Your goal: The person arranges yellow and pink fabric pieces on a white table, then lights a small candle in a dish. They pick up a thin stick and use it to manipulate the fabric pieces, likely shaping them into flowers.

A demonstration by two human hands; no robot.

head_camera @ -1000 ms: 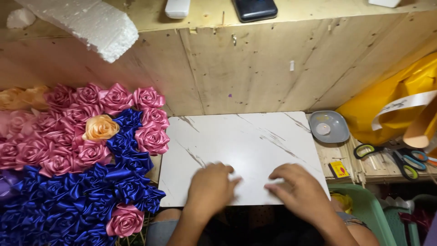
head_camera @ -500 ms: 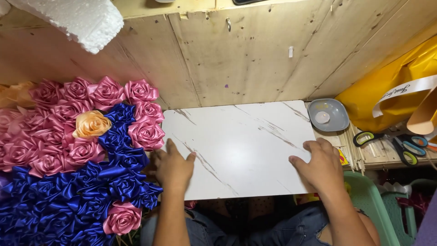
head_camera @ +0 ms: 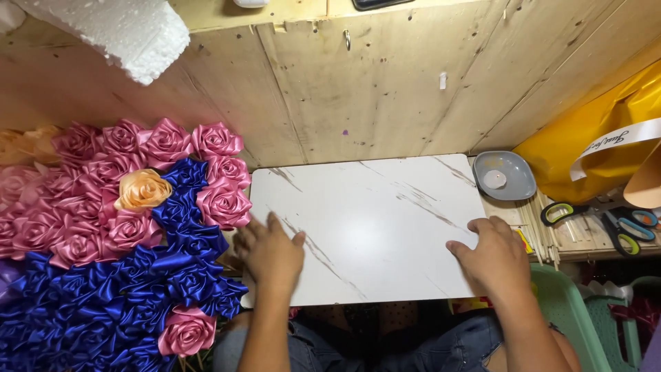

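Observation:
A white marble-patterned board (head_camera: 372, 220) lies flat over my lap in front of a wooden wall. My left hand (head_camera: 270, 252) rests on its left edge, fingers spread, beside the ribbon roses. My right hand (head_camera: 494, 256) lies on the board's right edge, fingers curled down over it. Nothing sits on the board's surface.
A mass of pink and blue ribbon roses (head_camera: 117, 227) with one peach rose (head_camera: 142, 190) fills the left. A grey dish with a small candle (head_camera: 504, 176), scissors (head_camera: 606, 220), thin wooden sticks (head_camera: 540, 231) and a yellow bag (head_camera: 592, 138) sit at right. White foam (head_camera: 117, 31) hangs upper left.
Both hands have moved apart from the board's near middle to its left and right edges. The board now lies a little farther out, and the view has shifted down slightly.

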